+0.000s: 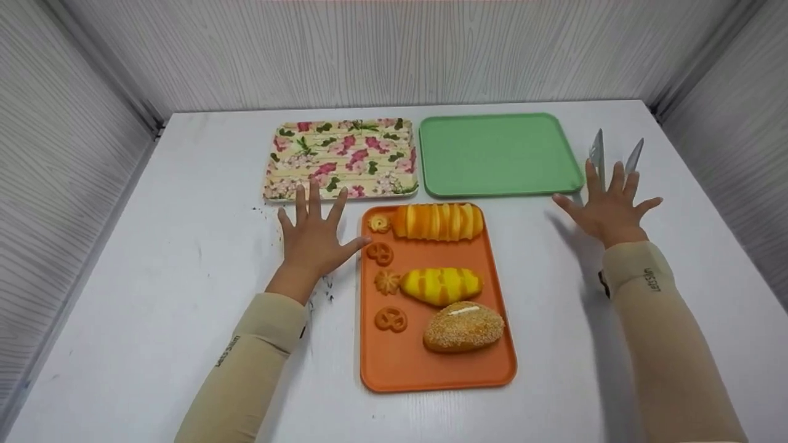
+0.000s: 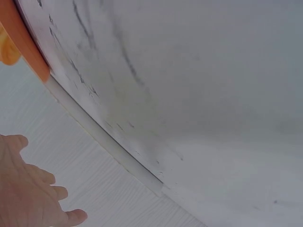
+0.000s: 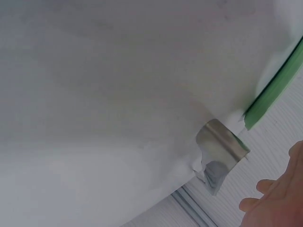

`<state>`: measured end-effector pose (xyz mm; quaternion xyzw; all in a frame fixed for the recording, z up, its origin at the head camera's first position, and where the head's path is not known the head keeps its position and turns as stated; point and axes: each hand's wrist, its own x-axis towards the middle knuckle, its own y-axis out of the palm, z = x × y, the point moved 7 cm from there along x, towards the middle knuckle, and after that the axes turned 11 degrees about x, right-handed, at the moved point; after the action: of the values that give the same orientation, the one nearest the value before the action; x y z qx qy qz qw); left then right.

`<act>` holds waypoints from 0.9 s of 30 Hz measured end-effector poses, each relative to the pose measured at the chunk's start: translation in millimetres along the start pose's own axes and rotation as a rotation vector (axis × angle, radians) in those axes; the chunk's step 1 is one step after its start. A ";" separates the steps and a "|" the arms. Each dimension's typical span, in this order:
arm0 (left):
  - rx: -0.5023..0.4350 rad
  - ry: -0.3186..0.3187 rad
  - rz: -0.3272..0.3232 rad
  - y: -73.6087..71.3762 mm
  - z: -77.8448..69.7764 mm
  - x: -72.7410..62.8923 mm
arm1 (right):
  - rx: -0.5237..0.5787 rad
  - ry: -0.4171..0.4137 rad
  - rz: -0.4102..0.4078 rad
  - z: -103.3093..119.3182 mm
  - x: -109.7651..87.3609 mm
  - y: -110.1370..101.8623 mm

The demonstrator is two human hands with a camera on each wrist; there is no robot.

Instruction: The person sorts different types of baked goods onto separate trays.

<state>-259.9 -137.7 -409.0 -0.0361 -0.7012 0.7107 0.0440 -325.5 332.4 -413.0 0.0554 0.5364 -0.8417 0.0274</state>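
My left hand (image 1: 311,243) hovers with fingers spread, its thumb at the left rim of an orange tray (image 1: 400,363) and its fingertips near a floral tray (image 1: 345,157). My right hand (image 1: 611,209), also spread and holding nothing, is beside a green tray (image 1: 502,154). Just beyond its fingers lie silver metal tongs (image 1: 598,147), partly hidden by that hand. On the orange tray are a ridged orange loaf (image 1: 438,221), a yellow striped bread (image 1: 443,286), a sesame bun (image 1: 463,328), two pretzels (image 1: 391,320) and two swirled cookies (image 1: 388,282).
The white table (image 1: 154,277) carries dark scuff marks left of the orange tray. Pale wood-grain panels (image 1: 394,55) close it in at the back and on both sides. The floral and green trays stand side by side at the back.
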 end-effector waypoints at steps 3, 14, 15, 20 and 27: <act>0.003 0.006 -0.010 0.7 -0.1 -1.9 | 0.007 0.003 -0.010 -4.3 1.0 -2.5; 0.021 0.038 0.016 5.3 -2.3 -10.9 | 0.030 0.060 0.009 -24.3 6.5 -11.1; 0.020 0.040 0.015 5.5 -2.3 -11.5 | 0.028 0.066 0.009 -26.2 7.0 -11.9; 0.018 0.053 0.030 7.6 -3.0 -15.8 | 0.042 0.106 0.013 -33.7 9.7 -14.0; 0.026 0.093 0.038 7.8 -7.2 -25.7 | 0.063 0.124 0.003 -45.9 12.0 -18.0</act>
<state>-233.7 -133.6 -417.1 -0.0819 -0.6881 0.7182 0.0634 -336.4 381.7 -417.5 0.1089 0.5103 -0.8530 -0.0064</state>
